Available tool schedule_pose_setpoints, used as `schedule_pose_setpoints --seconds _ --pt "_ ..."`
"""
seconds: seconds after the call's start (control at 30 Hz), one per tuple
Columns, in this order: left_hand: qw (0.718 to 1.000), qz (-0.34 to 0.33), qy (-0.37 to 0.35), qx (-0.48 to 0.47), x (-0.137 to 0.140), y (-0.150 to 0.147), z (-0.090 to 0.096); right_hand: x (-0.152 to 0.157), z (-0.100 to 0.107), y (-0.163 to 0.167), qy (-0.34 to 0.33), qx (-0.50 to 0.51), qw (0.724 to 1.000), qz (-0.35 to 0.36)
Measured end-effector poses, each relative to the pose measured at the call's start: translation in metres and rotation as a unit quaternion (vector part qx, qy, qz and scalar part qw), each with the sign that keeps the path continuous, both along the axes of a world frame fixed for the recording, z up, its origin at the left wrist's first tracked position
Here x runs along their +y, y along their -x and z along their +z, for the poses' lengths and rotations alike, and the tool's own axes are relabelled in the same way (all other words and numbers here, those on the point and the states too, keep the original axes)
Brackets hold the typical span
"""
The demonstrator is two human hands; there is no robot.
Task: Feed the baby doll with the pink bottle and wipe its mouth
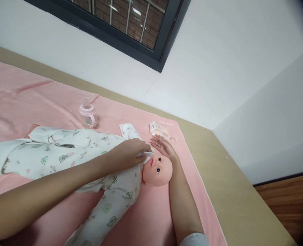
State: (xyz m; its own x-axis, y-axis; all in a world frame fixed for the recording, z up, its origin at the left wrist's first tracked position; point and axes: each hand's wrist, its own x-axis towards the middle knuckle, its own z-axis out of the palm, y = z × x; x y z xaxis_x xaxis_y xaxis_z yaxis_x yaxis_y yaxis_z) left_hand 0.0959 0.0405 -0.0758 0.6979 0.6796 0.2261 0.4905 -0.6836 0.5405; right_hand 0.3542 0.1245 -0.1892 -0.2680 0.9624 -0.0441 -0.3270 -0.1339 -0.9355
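The left hand [131,152] pinches a folded white fabric edge [147,153] by the chin of a bald pink plastic doll [161,174], lying face-up in a white animal-print garment [74,159]; the right hand [164,147] rests beside its head, fingers loosely spread. Hard tugging could drag fabric over the mouth; an outward sweep could shove the clear plastic packet [158,130]. Beyond the right forearm, the soft pink blanket [151,225] ends on beige tabletop [218,171].

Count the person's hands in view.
2: the left hand pinches white cloth by the doll's head; the right hand, open, is beside the head, near the packet.
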Motion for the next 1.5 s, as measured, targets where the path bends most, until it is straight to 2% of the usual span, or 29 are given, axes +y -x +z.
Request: schedule_pose_setpoints --seconds 0.23,0.57,0.7,0.93,1.17,1.5 --pt "1.000 -0.014 0.003 -0.008 0.001 0.000 -0.004 -0.001 0.001 0.001 0.005 -0.005 1.000 -0.005" --pt "0.999 -0.017 -0.030 -0.022 0.002 0.001 -0.008 0.000 0.001 0.000 0.001 -0.004 1.000 0.002" --pt "0.999 -0.012 -0.004 -0.033 0.000 0.000 -0.003 -0.001 0.002 0.001 -0.001 -0.008 1.000 -0.004" --pt "0.997 -0.047 0.049 -0.029 -0.009 0.000 0.006 0.001 0.000 -0.001 0.004 -0.004 1.000 0.003" --pt "0.997 -0.062 0.027 -0.034 -0.008 -0.001 -0.002 0.001 0.000 0.000 0.003 -0.003 1.000 -0.001" --pt "0.998 -0.040 -0.001 -0.049 -0.005 -0.003 -0.008 0.001 0.001 0.000 0.007 -0.003 1.000 0.001"
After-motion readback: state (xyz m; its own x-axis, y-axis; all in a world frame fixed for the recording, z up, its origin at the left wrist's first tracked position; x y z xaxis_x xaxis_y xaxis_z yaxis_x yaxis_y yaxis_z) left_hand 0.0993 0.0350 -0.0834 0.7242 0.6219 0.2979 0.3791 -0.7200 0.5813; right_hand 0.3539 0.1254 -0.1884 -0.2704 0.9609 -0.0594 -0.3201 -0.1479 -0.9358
